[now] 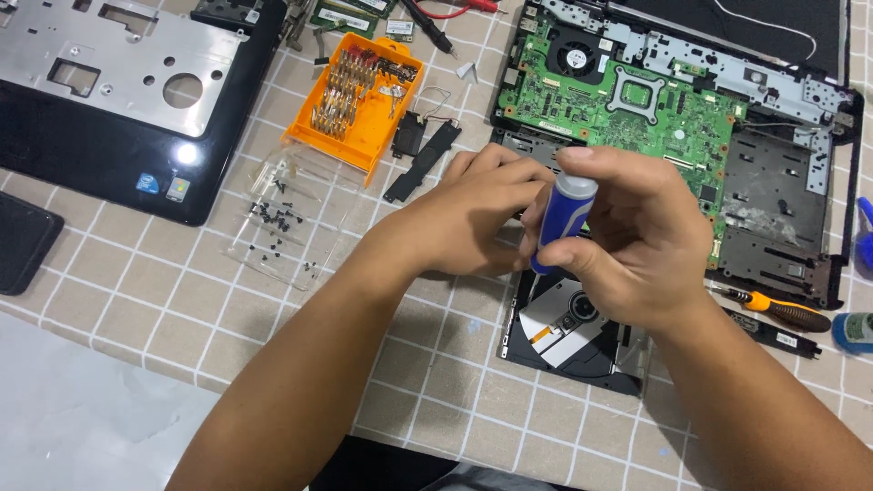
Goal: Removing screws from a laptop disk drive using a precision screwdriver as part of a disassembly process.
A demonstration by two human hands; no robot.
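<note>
My right hand [637, 238] is wrapped around a blue and white screwdriver handle [562, 216], held nearly upright with a fingertip on its top. My left hand [480, 211] rests beside it, fingers curled near the lower end of the tool, whose tip is hidden. Both hands sit over the front edge of an opened laptop base [782, 209] with a green circuit board [637, 100]. A black optical drive [573, 332] lies just below the hands.
An orange bit holder [359, 100] and a clear lid with small black screws [286, 218] lie left of the hands. A laptop top cover [118, 100] is at far left. An orange-handled screwdriver [782, 311] lies at the right. The table has a checked cloth [427, 364].
</note>
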